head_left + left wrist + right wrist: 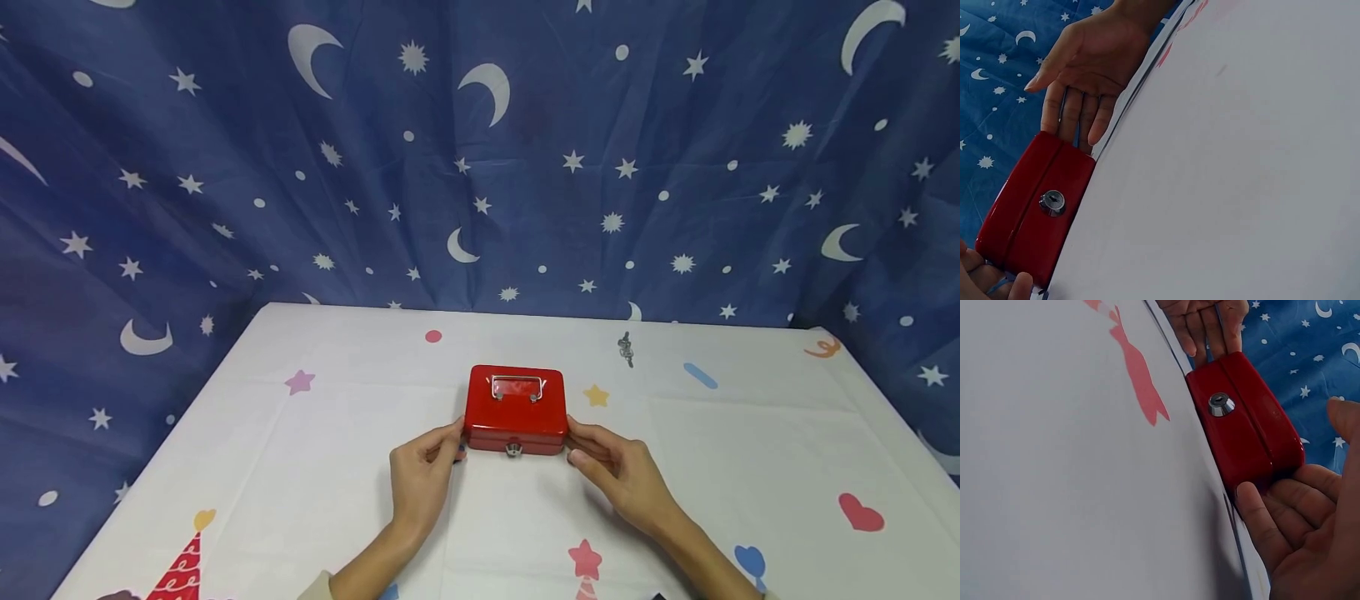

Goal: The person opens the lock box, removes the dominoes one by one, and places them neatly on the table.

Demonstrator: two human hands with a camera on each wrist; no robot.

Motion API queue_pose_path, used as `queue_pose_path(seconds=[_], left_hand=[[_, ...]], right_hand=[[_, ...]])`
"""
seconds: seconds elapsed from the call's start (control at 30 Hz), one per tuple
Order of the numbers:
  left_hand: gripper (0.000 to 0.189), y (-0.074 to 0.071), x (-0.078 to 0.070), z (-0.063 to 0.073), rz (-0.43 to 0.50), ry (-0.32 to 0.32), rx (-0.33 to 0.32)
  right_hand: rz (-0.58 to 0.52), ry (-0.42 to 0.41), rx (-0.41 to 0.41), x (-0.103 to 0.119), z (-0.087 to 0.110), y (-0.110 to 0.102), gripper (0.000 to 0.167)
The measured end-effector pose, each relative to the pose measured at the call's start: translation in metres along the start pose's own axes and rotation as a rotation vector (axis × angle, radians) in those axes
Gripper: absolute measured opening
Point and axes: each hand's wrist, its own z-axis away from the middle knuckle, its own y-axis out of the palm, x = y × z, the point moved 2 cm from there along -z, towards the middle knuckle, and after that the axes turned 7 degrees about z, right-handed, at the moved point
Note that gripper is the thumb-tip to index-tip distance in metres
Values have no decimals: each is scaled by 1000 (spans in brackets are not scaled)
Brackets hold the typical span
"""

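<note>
A red metal cash box (516,412) stands on the white table with its lid down. Its wire handle (517,378) lies on the lid, and a silver key lock (1052,202) sits on the front face. At the box's left end, my left hand (423,475) touches the side with extended fingers. On the opposite end, my right hand (626,479) has its fingers laid along the side, the thumb apart from the box. The right wrist view shows the right-hand fingers (1300,512) against the lower edge of that end.
A small bunch of silver keys (626,348) lies on the table behind and to the right of the box. The white tablecloth (337,450) carries printed stars, hearts and party hats. A blue curtain (360,125) with moons and stars hangs behind the table.
</note>
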Motion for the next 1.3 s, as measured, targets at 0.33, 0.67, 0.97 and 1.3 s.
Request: queue_pose_path(seconds=[0.33,0.67,0.97,1.3], left_hand=[[17,-2,2,2,-4,71,1],[17,-1,3,0,-3,88,0],[18,-6,1,-2,49,20,11],[40,-19,-33,-24,9,-31,349]], right_hand=[[30,-10,-11,-1,3,1,41],[63,-65,-83,-7,3,1,36],[83,-114,-277,13,2,-4,25],[25,-14,-232,11,-4,-12,28]])
